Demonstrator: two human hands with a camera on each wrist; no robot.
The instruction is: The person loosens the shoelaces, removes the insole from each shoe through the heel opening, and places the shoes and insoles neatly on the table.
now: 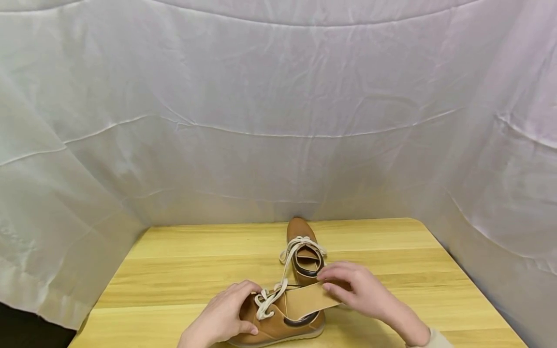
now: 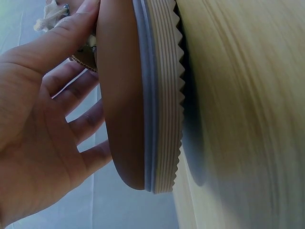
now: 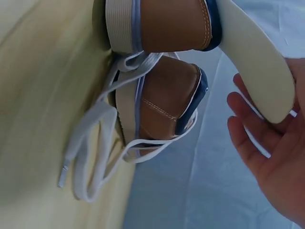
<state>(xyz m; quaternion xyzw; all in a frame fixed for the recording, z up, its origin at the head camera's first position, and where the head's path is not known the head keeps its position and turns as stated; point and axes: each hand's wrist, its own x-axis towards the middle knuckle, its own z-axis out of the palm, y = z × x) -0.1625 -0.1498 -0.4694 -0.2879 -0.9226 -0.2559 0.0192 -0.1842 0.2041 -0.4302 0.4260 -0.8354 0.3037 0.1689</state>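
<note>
Near shoe (image 1: 278, 324): It is brown with a pale sole. It sits on the bench (image 1: 174, 270) close to me, right between my two hands.
Insole (image 1: 311, 300): It is a flat tan piece. One end sticks into the hole of the near shoe. The other end pokes out to the right.
Left hand (image 1: 226, 316): My grip is spread and soft on the toe end of the near shoe. My thumb lies along the side. My fingers (image 2: 81, 90) lie over the top by the lace. They are not squeezing.
Right hand (image 1: 361, 290): My grip pinches the free end of the insole, with fingertips on top and the thumb below. In the right wrist view the pale under side of the insole (image 3: 259, 62) lies on my fingers (image 3: 248, 143).
Far shoe (image 1: 303, 253): It is the same brown. It stands just behind the near shoe, with its toe pointing away from me.
Laces (image 1: 278, 285): They are white and loose. One runs from the far shoe down to the near shoe. Some lie in loops on the bench (image 3: 90, 157).
Cloth (image 1: 278, 121): White cloth hangs behind the bench and at both sides.
</note>
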